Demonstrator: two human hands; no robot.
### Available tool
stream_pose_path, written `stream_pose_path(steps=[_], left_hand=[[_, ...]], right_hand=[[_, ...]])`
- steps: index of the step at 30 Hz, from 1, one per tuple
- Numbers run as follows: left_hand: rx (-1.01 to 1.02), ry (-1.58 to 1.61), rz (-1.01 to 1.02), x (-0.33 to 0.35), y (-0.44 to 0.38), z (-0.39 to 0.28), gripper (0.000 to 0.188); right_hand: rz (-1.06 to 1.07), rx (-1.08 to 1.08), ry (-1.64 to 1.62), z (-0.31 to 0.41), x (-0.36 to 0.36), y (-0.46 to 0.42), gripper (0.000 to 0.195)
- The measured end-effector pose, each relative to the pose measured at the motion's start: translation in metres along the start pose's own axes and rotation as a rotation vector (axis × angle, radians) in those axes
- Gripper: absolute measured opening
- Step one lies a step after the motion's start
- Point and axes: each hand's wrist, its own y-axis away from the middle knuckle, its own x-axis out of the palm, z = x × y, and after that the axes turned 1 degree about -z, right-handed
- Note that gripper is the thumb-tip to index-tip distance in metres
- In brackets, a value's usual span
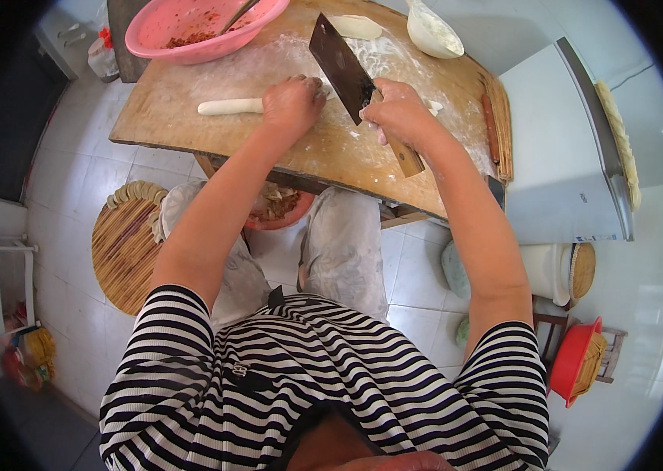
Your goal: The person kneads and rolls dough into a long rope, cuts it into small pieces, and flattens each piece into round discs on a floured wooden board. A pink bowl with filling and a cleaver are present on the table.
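On the floured wooden board (161, 126), a long white dough rope (228, 106) lies crosswise. My left hand (293, 103) is closed over its right part, and a bit of dough shows past the fingers. A cleaver (343, 65) with a dark blade and wooden handle is gripped in my right hand (396, 112). Its blade is tilted just right of my left hand; whether the edge touches the dough, I cannot tell. Small cut dough pieces (434, 107) lie partly hidden behind my right hand. Farther back rests a flat oval piece of dough (356, 27).
A pink basin (149, 44) of chopped filling stands back left, a scoop of flour (437, 36) back right. A wooden rolling pin (489, 126) lies along the right edge. Dumplings (137, 193) line a round stalk tray (125, 253) by my left leg. A refrigerator (549, 147) stands right.
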Motion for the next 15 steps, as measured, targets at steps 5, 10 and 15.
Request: stream_pose_path(steps=[5,10,15], left_hand=[[0.005,-0.031,0.040,-0.002,-0.005,-0.007,0.027],[0.011,-0.052,-0.064,-0.002,0.003,0.007,0.026],[0.064,-0.004,-0.040,-0.009,0.017,0.014,0.026]], right_hand=[[0.003,-0.001,-0.005,-0.025,0.014,-0.033,0.029],[-0.097,-0.055,0.035,-0.008,0.026,-0.052,0.047],[-0.067,-0.096,-0.006,0.011,0.004,-0.011,0.063]])
